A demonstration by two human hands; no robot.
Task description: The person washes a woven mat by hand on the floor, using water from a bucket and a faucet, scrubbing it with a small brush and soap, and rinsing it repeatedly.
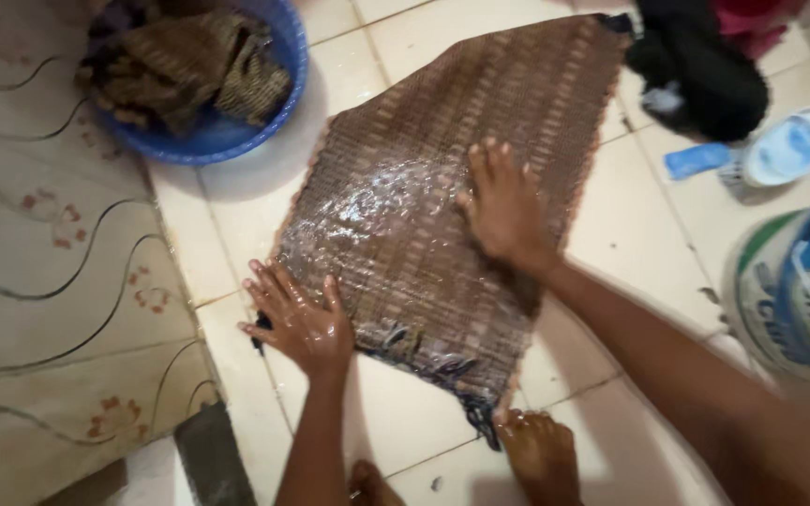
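Brown woven cloth with pale stripes (pixel 442 197), wet and soapy, lies spread flat on the cream tiled floor (pixel 630 215) at the centre of the frame. Left hand (pixel 300 319), fingers spread wide, presses its lower left corner. Right hand (pixel 503 206), also open flat, rests palm-down on the cloth's middle. Blue round plastic basin (pixel 288 56) holding bunched brown fabric sits upper left.

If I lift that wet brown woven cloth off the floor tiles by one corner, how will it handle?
The brown woven cloth will probably hang limp: it lies flat with a crumpled lower edge. It is likely heavy for its size, since it glistens with soapy water. It may feel slippery; the left hand and right hand pressing it look wet.
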